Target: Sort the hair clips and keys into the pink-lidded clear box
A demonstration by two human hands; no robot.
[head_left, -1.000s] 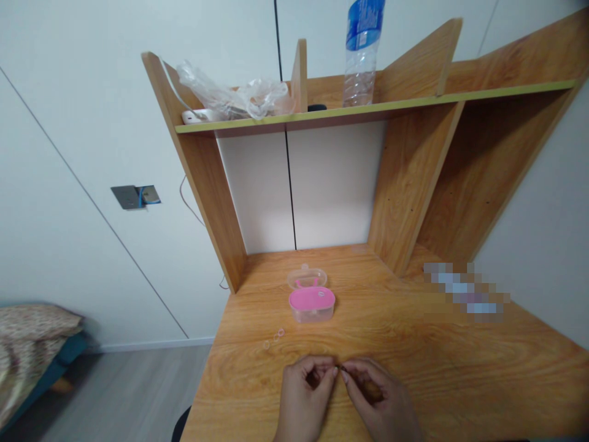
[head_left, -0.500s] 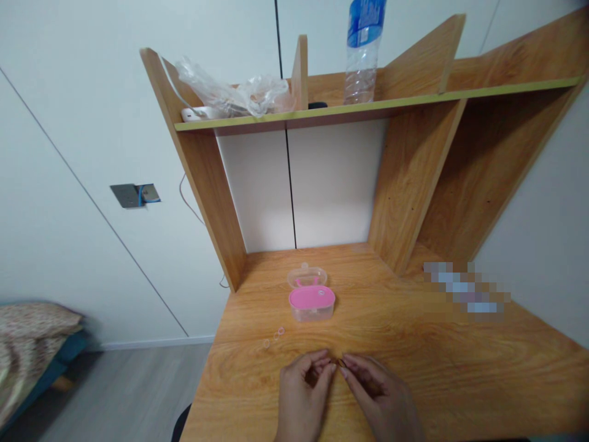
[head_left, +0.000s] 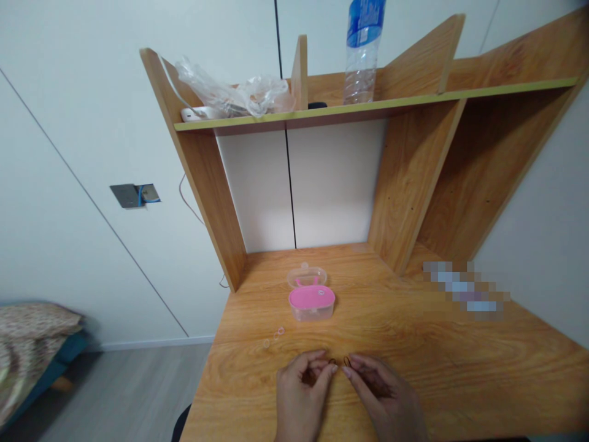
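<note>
My left hand (head_left: pixel 301 396) and my right hand (head_left: pixel 384 396) rest close together on the wooden desk (head_left: pixel 442 362) near its front edge. Each hand pinches a tiny dark ring-like piece between thumb and forefinger; the two fingertip pinches sit a few centimetres apart. I cannot make out what the pieces are. Beyond the hands stands a small clear box with a pink insert (head_left: pixel 311 302), its clear lid (head_left: pixel 307 276) folded open behind it. A few small pale rings (head_left: pixel 275 336) lie on the desk to the left of my hands.
A shelf (head_left: pixel 368 109) above the desk carries a plastic water bottle (head_left: pixel 362 52), crumpled clear plastic bags (head_left: pixel 239 95) and a white device. A blurred-out object (head_left: pixel 464 288) lies at the desk's right. A wall socket plate (head_left: pixel 133 195) and a bed (head_left: pixel 32 344) are to the left.
The fingertips, touching a second ago, have drawn slightly apart, and a small dark piece now shows at each pinch. The hands have edged a little away from me.
</note>
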